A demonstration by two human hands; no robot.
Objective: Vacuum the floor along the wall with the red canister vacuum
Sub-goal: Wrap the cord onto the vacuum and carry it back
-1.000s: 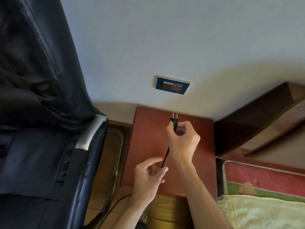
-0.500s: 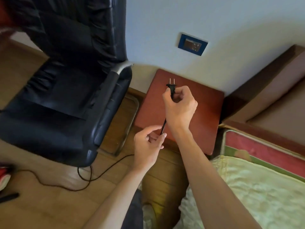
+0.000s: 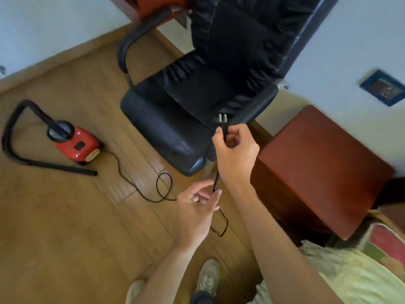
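Observation:
The red canister vacuum (image 3: 76, 145) sits on the wooden floor at the left, its black hose (image 3: 15, 132) looping round to a nozzle on the floor. Its black cord (image 3: 140, 189) trails across the boards in loops to my hands. My right hand (image 3: 235, 152) pinches the black two-pin plug (image 3: 223, 122), prongs pointing up. Just below, my left hand (image 3: 197, 207) holds the cord between thumb and fingers. The blue wall socket (image 3: 382, 87) is on the wall at the far right, well apart from the plug.
A black leather armchair (image 3: 197, 106) stands against the wall right behind my hands. A reddish-brown wooden cabinet (image 3: 317, 167) is at the right, below the socket. A bed with a pale cover (image 3: 350, 273) fills the lower right. My shoes (image 3: 208, 277) show at the bottom.
My view has swung left and down, bringing the vacuum and floor into sight. Both hands keep the same hold on plug and cord. The socket now lies far to the right.

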